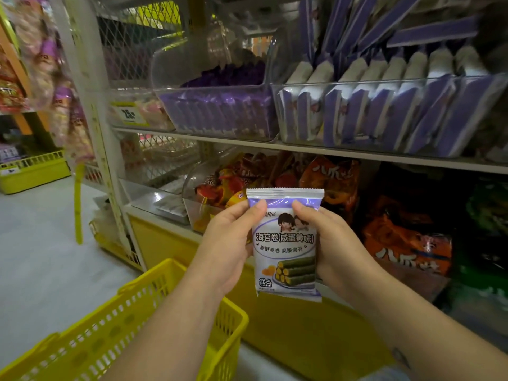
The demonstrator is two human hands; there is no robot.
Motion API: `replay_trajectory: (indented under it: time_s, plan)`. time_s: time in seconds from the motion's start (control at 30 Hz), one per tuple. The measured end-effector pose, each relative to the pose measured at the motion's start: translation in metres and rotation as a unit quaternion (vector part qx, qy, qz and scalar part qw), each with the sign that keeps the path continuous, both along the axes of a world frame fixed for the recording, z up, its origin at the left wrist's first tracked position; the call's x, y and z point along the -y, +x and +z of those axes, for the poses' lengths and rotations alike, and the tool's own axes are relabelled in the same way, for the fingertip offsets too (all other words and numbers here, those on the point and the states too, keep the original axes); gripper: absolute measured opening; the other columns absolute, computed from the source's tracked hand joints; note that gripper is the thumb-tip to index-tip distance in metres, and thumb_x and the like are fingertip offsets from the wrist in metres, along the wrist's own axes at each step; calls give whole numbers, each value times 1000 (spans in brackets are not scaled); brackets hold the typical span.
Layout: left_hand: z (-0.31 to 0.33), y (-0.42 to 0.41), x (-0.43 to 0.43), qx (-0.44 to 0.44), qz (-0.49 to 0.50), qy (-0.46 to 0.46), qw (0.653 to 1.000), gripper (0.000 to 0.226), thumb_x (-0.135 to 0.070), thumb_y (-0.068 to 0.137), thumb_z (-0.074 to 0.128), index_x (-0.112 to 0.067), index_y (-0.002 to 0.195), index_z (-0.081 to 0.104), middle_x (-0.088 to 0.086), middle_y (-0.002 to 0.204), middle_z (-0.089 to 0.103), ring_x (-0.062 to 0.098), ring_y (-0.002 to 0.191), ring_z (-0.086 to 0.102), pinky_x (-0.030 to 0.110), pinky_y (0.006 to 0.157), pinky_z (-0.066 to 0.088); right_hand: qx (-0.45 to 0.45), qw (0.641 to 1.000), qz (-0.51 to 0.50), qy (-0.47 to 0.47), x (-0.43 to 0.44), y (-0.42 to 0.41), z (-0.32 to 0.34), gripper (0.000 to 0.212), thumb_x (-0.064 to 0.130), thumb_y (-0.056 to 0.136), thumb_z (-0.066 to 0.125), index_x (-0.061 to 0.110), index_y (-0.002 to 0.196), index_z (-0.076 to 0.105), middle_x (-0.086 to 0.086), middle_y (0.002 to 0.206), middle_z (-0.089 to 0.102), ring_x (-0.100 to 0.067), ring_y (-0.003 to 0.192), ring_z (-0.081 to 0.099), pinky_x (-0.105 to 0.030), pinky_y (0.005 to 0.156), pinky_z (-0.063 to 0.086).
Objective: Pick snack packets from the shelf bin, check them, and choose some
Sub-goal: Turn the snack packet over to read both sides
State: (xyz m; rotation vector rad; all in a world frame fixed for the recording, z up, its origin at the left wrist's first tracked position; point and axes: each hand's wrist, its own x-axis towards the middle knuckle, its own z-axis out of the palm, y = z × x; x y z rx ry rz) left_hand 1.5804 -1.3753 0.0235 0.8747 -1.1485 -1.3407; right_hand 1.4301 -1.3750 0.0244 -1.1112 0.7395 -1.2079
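I hold one white and purple snack packet [286,243] upright in front of the lower shelf, its printed front facing me, with seaweed rolls pictured on it. My left hand [229,243] grips its left edge and my right hand [334,243] grips its right edge, thumbs on the front near the top. Above, on the upper shelf, a clear bin [277,111] holds several more packets of the same purple and white kind [384,105], standing on edge in a row.
A yellow shopping basket [233,320] hangs under my left forearm. A second clear bin [220,125] of purple packets stands left of the first. Orange snack bags [406,243] fill the lower shelf. A yellow shelf base [165,243] runs below. Another yellow basket [35,174] sits far left.
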Motion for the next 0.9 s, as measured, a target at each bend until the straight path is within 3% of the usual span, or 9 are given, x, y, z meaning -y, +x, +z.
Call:
replay_trajectory:
  time_s: [0.17, 0.33, 0.43, 0.53, 0.63, 0.7, 0.8, 0.9]
  plan:
    - [0, -2, -1, -12, 16, 6, 1000, 15, -23, 88, 61, -16, 94, 73, 7, 91, 75, 15, 78, 68, 27, 66, 55, 14, 1000, -2, 19, 1, 0, 0, 34, 31, 92, 50, 8, 107, 71, -17, 103, 73, -30, 96, 71, -42, 80, 59]
    - [2, 1, -2, -14, 19, 16, 1000, 22, -27, 89, 60, -12, 100, 71, 6, 87, 74, 14, 76, 68, 31, 70, 52, 21, 999, -5, 31, 6, -1, 1, 50, 42, 101, 36, 24, 84, 80, -12, 97, 76, -24, 91, 73, -31, 68, 60]
    - [2, 1, -2, -15, 10, 29, 999, 31, -30, 94, 54, -7, 111, 68, 9, 93, 74, 17, 78, 67, 33, 70, 54, 6, 999, 1, 42, 9, -4, -1, 52, 45, 100, 35, 20, 87, 79, -13, 100, 75, -26, 93, 72, -38, 76, 56]
    - [2, 2, -3, -19, 30, 31, 999, 27, -28, 97, 51, -11, 107, 69, 10, 95, 75, 16, 79, 68, 32, 69, 55, -23, 999, 31, 28, 11, -10, -1, 47, 51, 94, 41, 22, 92, 78, -10, 106, 74, -24, 99, 71, -40, 82, 52]
    - [4, 5, -2, -61, 68, 50, 995, 23, -28, 97, 53, -16, 95, 72, 9, 93, 75, 19, 81, 67, 41, 76, 55, -135, 984, 112, 8, 9, -21, 0, 46, 56, 86, 51, 21, 108, 72, -8, 112, 72, -23, 104, 69, -42, 87, 54]
    - [5, 9, -1, -82, 73, 67, 992, 22, -29, 95, 54, -17, 94, 73, 10, 98, 75, 22, 86, 68, 47, 83, 55, -187, 967, 173, 27, 6, -25, -3, 43, 45, 86, 60, 11, 111, 68, -15, 115, 70, -24, 102, 68, -43, 95, 53]
    - [5, 15, 1, -61, 35, 89, 994, 31, -36, 89, 58, -15, 109, 70, 10, 110, 73, 26, 98, 69, 46, 81, 56, -154, 971, 173, 61, 4, -27, -6, 40, 32, 85, 60, 2, 110, 66, -21, 116, 68, -28, 102, 67, -43, 96, 52]
    - [6, 24, -1, 1, -86, 89, 992, 36, -31, 82, 64, -20, 117, 68, 8, 115, 71, 23, 97, 71, 40, 68, 62, -83, 984, 139, 78, 7, -27, -1, 35, 29, 84, 58, 5, 105, 72, -19, 113, 70, -29, 103, 68, -42, 91, 56]
